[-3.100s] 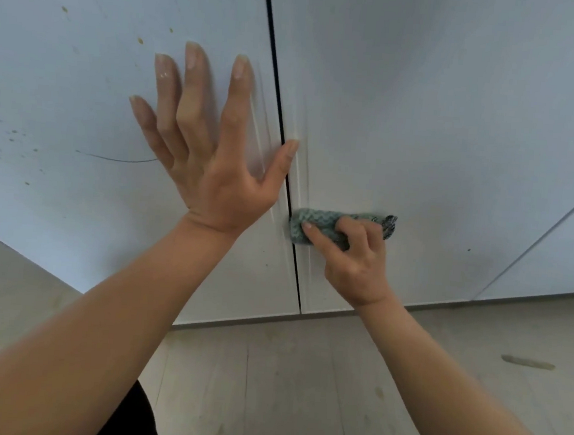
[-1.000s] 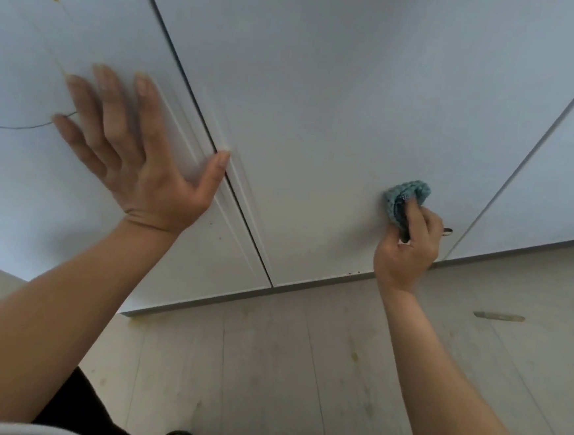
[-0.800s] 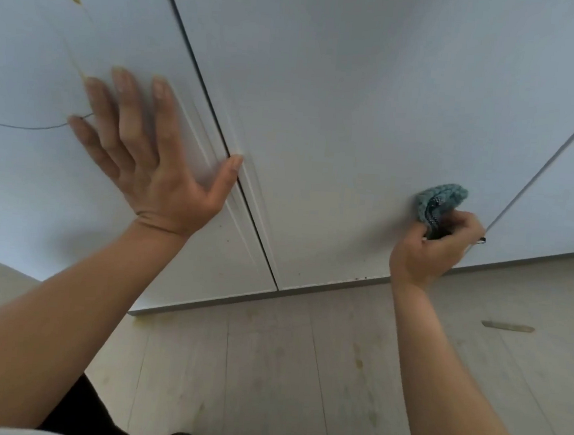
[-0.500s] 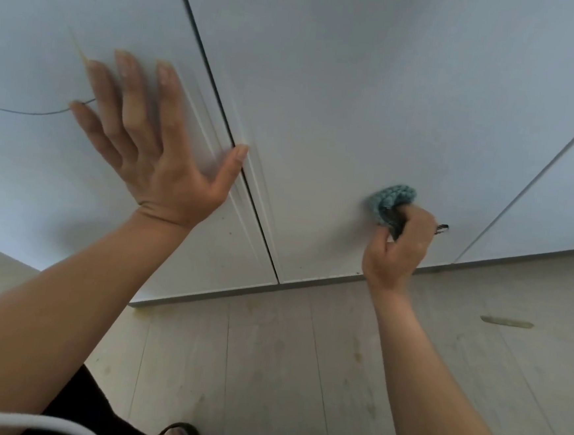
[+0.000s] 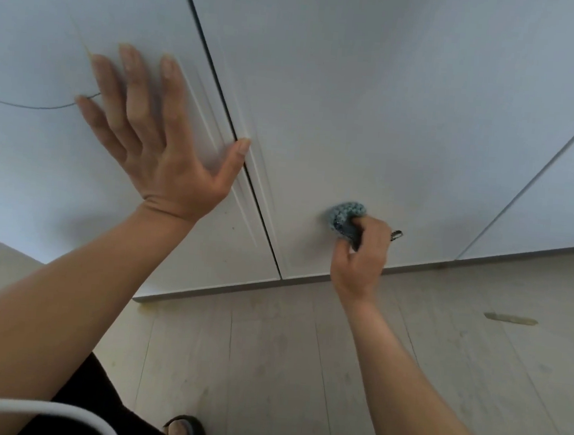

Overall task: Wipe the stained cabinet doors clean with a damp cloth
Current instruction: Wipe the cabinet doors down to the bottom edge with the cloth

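Observation:
Two white cabinet doors meet at a dark vertical gap. My left hand (image 5: 157,145) lies flat with spread fingers on the left door (image 5: 25,162), its thumb reaching the gap. That door carries yellowish spots near the top left and a thin dark curved line. My right hand (image 5: 361,254) grips a bunched blue-green cloth (image 5: 344,215) and presses it against the lower part of the middle door (image 5: 373,104), near its bottom edge. A dark loop of the cloth sticks out to the right of my fingers.
A third white door (image 5: 562,191) stands at the right. Pale wood-look floor (image 5: 266,370) runs below the doors, with a yellowish smear (image 5: 511,319) at the right. My dark trouser leg and a sandalled foot (image 5: 183,432) show at the bottom, plus a white cable (image 5: 40,410).
My right hand has swept the cloth leftward along the bottom of the middle door, after reaching its right edge. My left hand stays flat on the left door.

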